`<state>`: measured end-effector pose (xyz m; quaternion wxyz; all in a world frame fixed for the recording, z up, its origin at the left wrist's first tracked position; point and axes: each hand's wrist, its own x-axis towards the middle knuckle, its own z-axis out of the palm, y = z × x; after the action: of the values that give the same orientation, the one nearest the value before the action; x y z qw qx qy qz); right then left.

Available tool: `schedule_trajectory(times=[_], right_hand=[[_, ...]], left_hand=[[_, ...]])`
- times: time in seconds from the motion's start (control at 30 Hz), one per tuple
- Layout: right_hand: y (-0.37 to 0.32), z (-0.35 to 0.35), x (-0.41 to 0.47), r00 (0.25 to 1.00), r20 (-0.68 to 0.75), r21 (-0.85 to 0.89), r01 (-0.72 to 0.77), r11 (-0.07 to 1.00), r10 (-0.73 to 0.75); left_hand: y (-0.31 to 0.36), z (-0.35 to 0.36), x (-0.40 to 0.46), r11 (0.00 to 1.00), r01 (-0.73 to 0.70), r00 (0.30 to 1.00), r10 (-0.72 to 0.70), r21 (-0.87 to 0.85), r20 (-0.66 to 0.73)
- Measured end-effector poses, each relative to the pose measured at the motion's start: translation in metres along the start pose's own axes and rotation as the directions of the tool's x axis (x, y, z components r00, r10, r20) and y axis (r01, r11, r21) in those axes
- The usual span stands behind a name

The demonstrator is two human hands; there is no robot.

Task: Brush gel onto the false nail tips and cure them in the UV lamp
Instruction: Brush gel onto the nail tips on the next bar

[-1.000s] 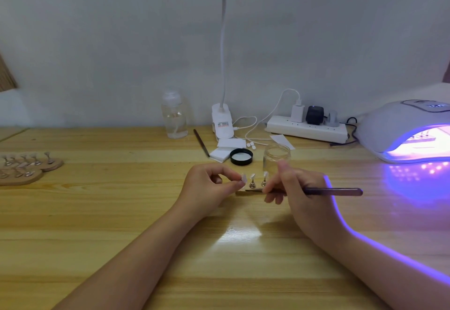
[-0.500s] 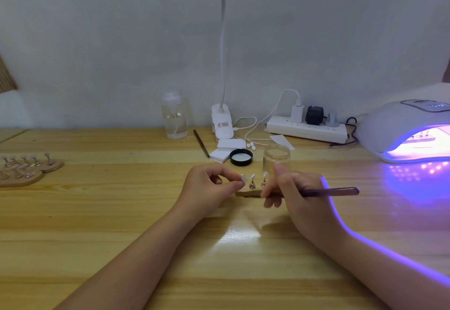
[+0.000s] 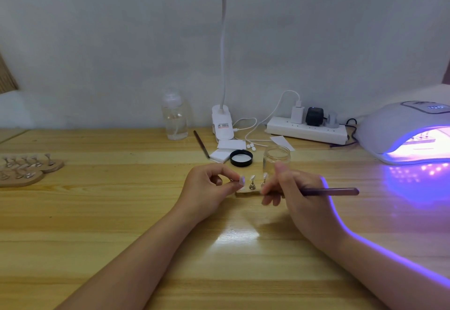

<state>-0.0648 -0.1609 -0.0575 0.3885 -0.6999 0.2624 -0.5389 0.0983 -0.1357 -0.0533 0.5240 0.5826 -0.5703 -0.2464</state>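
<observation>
My left hand pinches the small stand of one false nail tip between thumb and forefinger, at the left end of a little wooden holder. Two more nail tips stand on metal pegs on that holder. My right hand grips a dark purple gel brush, handle pointing right; its bristle end is hidden behind my fingers near the tips. An open clear gel jar stands just behind. The UV lamp glows violet at the right.
The jar's black lid and white pads lie behind the holder. A second brush, a clear bottle, a desk lamp base and a power strip line the back. Wooden holders with several tips sit far left.
My right hand and the brush have shifted slightly left and down toward the nail tips. My left hand keeps its pinch in the same place.
</observation>
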Motion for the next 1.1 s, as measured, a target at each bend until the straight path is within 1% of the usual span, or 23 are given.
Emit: schedule_trajectory(times=[0.07,0.13,0.17,0.23,0.3,0.4,0.43,0.5,0.57,0.7,0.8,0.93,1.03,1.1], right_hand=[[0.0002,0.0000,-0.0002,1.000,-0.018,-0.013,0.024,1.000,-0.024],[0.0001,-0.0009,0.0011,0.997,-0.012,-0.070,0.070,0.995,-0.071],[0.0008,-0.0008,0.0014,0.997,-0.001,-0.079,0.073,0.994,-0.074],[0.0004,0.0003,0.0005,1.000,0.010,-0.036,0.028,0.999,-0.027],[0.0001,0.0004,-0.0003,1.000,-0.006,-0.015,0.018,1.000,-0.018],[0.0002,-0.0008,0.0015,0.997,-0.013,-0.089,0.074,0.993,-0.075],[0.0005,-0.0009,0.0019,0.997,-0.006,-0.094,0.070,0.993,-0.071],[-0.0005,0.0000,0.0009,1.000,-0.002,-0.038,0.027,0.999,-0.027],[-0.0010,0.0007,-0.0002,1.000,-0.019,-0.007,0.023,1.000,-0.023],[-0.0001,-0.0017,0.0026,0.996,-0.079,-0.020,0.051,0.998,-0.052],[-0.0003,-0.0016,0.0028,0.996,-0.074,-0.030,0.040,0.999,-0.042],[0.0001,-0.0020,0.0019,0.998,-0.045,-0.101,0.043,0.994,-0.047],[-0.0003,-0.0023,0.0034,0.998,-0.008,-0.195,0.061,0.979,-0.064],[0.0000,-0.0013,0.0032,0.998,0.007,-0.201,0.070,0.977,-0.070]], left_hand=[[0.0005,0.0000,-0.0002,1.000,-0.003,1.000,0.003,-0.004,0.004],[0.0001,0.0000,0.0000,1.000,-0.009,1.000,0.009,-0.004,0.006],[0.0000,-0.0001,0.0000,1.000,-0.009,1.000,0.009,-0.004,0.004],[0.0003,-0.0004,-0.0002,1.000,-0.007,1.000,0.007,0.000,0.006],[0.0003,-0.0007,-0.0001,1.000,-0.009,1.000,0.009,-0.001,0.009],[-0.0004,-0.0007,0.0003,1.000,-0.011,1.000,0.011,-0.009,-0.001],[-0.0004,-0.0004,0.0005,1.000,-0.007,1.000,0.007,-0.007,0.000],[-0.0002,0.0000,0.0007,1.000,0.001,1.000,-0.001,-0.003,0.003],[-0.0004,0.0001,0.0007,1.000,0.006,1.000,-0.006,-0.008,0.000],[-0.0004,0.0005,0.0002,0.999,0.019,1.000,-0.019,-0.033,-0.024],[0.0003,-0.0001,0.0002,0.999,0.015,0.999,-0.016,-0.029,-0.039],[0.0007,0.0000,0.0003,0.997,-0.070,0.997,0.071,0.011,-0.027],[0.0000,0.0007,-0.0003,0.997,-0.071,0.997,0.071,0.002,-0.019],[-0.0009,0.0009,-0.0002,0.997,-0.071,0.997,0.070,-0.008,-0.012]])
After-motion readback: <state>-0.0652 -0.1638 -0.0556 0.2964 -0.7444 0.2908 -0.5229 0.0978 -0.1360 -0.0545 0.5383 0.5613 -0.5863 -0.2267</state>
